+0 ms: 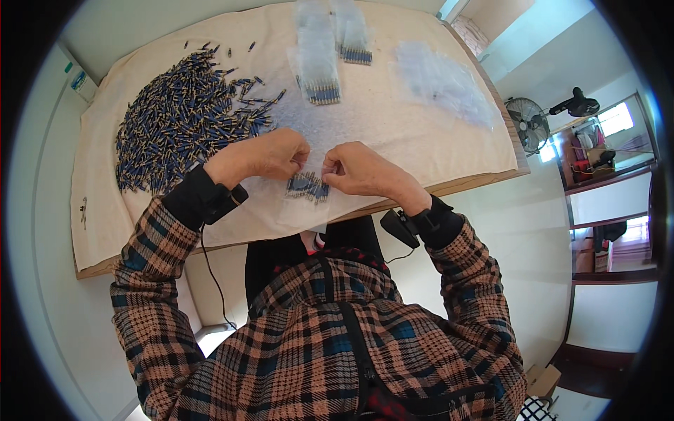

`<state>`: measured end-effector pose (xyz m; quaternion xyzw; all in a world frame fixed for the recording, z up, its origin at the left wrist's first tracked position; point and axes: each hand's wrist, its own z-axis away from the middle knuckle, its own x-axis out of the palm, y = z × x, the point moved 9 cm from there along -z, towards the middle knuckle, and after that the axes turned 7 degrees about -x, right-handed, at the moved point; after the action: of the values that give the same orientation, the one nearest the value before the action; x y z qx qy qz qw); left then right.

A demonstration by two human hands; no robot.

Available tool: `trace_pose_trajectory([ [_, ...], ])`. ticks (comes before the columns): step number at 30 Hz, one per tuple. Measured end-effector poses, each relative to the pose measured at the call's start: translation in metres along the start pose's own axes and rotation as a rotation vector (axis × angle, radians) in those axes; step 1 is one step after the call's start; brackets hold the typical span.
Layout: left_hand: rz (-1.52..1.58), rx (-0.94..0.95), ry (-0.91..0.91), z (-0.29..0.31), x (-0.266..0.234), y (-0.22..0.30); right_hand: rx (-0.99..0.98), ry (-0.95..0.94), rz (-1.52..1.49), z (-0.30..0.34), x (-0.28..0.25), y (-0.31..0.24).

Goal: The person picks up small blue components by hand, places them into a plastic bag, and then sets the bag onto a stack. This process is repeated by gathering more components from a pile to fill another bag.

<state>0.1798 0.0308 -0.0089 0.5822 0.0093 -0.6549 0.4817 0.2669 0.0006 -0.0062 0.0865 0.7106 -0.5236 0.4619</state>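
Note:
A clear plastic bag (pixel 289 209) lies near the table's front edge, with several small blue-and-gold metal-ended connectors (pixel 307 186) jumbled inside or under its film. My left hand (pixel 278 154) has its fingers pinched at the bag's upper left side. At the upper right side, my right hand (pixel 359 170) also pinches the film, thumb and forefinger together. The fingertips hide part of the bag's opening. To the left of my hands spreads a large heap of the same connectors (pixel 179 123), its loose edge reaching toward my left hand.
Filled clear bags (pixel 323 92) with connectors in neat rows lie at the far middle. Flat clear bags (pixel 446 81) are spread at the far right. A pale cloth (pixel 414 151) covers the wooden table. A black fan (pixel 528 126) stands beyond its right edge.

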Motion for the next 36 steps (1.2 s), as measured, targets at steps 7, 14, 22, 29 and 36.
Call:
trace_pose_trajectory([
  [7, 0.159, 0.058, 0.02, 0.003, 0.002, 0.002, -0.011, 0.054, -0.059, 0.001, 0.004, 0.007],
  [14, 0.283, 0.05, -0.015, 0.004, 0.01, -0.005, 0.027, 0.055, -0.101, 0.0, 0.003, 0.009],
  [22, 0.266, 0.067, -0.013, 0.008, 0.01, -0.003, 0.056, 0.125, -0.124, 0.002, 0.001, 0.014],
  [29, 0.289, 0.111, 0.013, 0.014, 0.01, -0.003, 0.037, 0.135, -0.113, 0.002, -0.004, 0.006],
  [36, 0.231, 0.087, 0.146, 0.026, -0.009, 0.0, -0.124, 0.178, 0.04, 0.002, -0.025, -0.02],
])
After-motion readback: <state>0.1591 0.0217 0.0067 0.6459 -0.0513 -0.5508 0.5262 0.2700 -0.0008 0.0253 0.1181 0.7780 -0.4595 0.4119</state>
